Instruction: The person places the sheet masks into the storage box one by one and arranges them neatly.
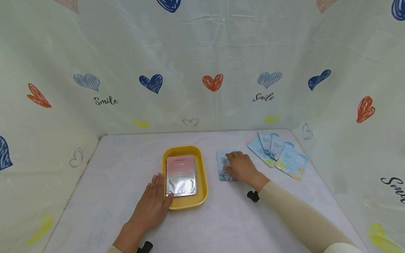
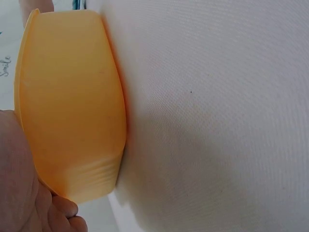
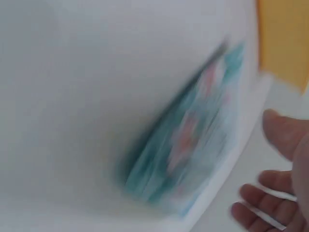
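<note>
A fan of four pale blue packets [image 1: 278, 153] lies on the white surface [image 1: 114, 168], near its far right corner. Behind the surface hangs a pale cloth backdrop [image 1: 202, 52] printed with coloured hearts and the word "Smile".

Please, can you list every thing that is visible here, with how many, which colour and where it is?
tray: 1, yellow, middle of the table.
pink and silver sachet: 1, lying in the tray.
blue sachet: 1, right of the tray, under the right hand.
fanned sachets: 4, pale blue, far right corner of the table.
table: 1, whitish cover, underneath everything.
backdrop: 1, white with coloured hearts, on three sides.
left hand: 1, fingers straight, against the tray's left rim.
right hand: 1, resting on the blue sachet.
</note>
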The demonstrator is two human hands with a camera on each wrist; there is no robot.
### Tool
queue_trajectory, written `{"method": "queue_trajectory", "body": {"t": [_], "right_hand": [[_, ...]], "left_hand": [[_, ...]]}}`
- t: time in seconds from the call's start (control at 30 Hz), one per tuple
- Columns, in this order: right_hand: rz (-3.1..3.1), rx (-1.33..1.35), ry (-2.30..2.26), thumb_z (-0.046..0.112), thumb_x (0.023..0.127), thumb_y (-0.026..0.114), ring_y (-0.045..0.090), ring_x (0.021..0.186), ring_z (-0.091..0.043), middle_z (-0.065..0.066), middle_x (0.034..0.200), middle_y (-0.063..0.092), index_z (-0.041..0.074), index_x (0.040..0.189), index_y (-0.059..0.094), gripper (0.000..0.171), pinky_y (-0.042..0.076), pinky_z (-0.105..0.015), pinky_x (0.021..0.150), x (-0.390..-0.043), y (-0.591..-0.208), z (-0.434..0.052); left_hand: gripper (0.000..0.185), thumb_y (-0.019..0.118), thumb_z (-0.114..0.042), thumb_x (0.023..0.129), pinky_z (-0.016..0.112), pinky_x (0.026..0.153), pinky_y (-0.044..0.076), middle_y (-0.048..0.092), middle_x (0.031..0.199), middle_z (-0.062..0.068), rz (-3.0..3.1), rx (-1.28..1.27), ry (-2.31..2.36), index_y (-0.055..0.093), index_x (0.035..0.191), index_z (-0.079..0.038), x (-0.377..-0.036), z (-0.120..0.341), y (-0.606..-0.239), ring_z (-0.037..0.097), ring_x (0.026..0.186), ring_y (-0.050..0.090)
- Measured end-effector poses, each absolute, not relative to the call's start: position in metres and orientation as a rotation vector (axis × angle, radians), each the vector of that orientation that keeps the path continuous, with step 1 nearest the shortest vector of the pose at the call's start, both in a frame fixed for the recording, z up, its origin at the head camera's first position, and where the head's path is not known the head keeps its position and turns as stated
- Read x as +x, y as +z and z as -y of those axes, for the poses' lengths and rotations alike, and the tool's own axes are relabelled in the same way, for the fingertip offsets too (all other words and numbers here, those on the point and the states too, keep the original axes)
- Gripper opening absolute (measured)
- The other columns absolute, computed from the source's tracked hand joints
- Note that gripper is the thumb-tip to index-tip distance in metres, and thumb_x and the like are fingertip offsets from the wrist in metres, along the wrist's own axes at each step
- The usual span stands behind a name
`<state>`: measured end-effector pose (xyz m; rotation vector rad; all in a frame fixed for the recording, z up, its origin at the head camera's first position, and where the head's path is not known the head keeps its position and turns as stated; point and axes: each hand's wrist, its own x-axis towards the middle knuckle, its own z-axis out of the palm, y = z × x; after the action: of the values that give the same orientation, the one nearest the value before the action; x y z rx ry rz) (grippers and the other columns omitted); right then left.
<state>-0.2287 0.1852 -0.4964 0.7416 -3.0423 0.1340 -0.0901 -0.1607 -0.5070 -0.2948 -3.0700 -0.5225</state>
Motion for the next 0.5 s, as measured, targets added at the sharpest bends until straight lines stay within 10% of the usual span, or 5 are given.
{"method": "queue_trajectory", "body": {"t": [0.5], "right_hand": [[3.106,0.805,-0.078,0.08,0.083,0.069,0.047,0.139,-0.04,-0.016,0.151,0.053,0.007,0.157,0.048,0.106,0.041,-0.062,0.115,-0.288,-0.51,-0.223]], "left_hand": [[0.081,0.052,-0.041,0.11,0.062,0.126,0.028,0.028,0.169,0.031,3.07,-0.297,-0.532,0.02,0.163,0.011,-0.089,0.161,-0.505,0.046,0.159,0.025]]}}
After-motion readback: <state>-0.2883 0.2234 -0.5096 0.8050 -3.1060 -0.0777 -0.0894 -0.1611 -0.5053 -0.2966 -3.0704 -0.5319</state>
